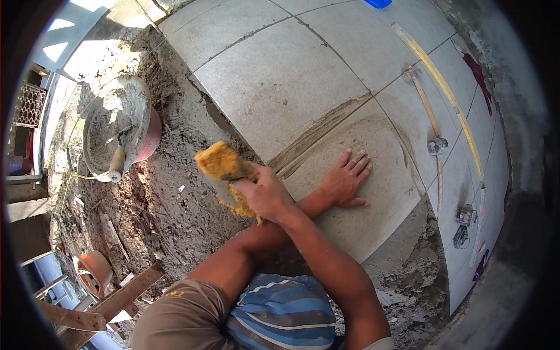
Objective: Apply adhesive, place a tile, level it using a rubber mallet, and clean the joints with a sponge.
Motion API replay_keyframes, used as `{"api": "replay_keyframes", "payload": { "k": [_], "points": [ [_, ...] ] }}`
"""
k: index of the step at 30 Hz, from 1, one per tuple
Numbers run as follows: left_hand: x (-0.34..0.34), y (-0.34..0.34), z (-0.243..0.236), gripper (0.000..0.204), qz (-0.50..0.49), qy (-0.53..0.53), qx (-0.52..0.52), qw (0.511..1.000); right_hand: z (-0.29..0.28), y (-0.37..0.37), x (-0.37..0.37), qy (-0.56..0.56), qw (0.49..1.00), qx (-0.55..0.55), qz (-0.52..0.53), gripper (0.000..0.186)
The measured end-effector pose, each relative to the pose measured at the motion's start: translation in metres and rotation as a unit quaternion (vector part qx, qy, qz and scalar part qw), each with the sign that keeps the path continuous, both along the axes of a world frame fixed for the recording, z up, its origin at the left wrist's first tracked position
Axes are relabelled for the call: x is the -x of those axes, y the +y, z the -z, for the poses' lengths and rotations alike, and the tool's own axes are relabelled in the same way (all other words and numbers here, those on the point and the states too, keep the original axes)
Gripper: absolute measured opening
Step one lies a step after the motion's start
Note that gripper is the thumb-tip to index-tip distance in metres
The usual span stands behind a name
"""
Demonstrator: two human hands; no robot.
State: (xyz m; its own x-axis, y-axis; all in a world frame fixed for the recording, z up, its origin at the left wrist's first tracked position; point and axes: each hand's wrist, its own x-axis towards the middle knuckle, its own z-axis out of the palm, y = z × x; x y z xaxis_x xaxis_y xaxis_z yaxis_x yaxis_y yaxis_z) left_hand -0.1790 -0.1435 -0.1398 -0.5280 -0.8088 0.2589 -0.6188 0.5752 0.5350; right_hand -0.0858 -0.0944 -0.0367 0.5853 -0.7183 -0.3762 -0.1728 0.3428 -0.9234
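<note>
My right hand [265, 192] crosses over my left forearm and grips a yellow sponge [219, 157], smeared with some grey. The sponge is held up near the tile edge, above the rough mortar ground at the left. My left hand [349, 178] lies flat, palm down and fingers apart, on a dusty grey floor tile [356, 230]. Curved smears of wet grey cement mark this tile. A thicker streak of cement [321, 134] runs along the joint with the large tile [274, 76] beyond it.
At the left stands a mortar-caked bucket [150, 137] with a wooden-handled trowel [116, 164]. An orange bucket [96, 268] and wooden planks [125, 300] lie lower left. On the right-hand tiles are a long yellow bar [446, 87], two hammers [429, 108] and small metal pieces [465, 214].
</note>
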Motion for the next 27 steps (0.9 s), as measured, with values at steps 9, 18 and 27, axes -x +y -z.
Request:
{"api": "replay_keyframes", "payload": {
  "k": [9,18,27],
  "points": [
    [-0.024,0.052,-0.027,0.102,0.031,-0.051,-0.189,0.980,-0.029,-0.098,0.202,-0.237,0.909,-0.067,0.337,0.046],
    [-0.090,0.089,-0.035,0.078,0.059,0.062,-0.109,0.990,-0.004,-0.102,0.273,-0.216,0.896,0.006,0.388,0.046],
    [-0.089,0.075,-0.053,0.069,0.025,0.122,-0.126,0.984,0.015,-0.100,0.289,-0.037,0.873,0.063,0.482,0.050]
  ]
}}
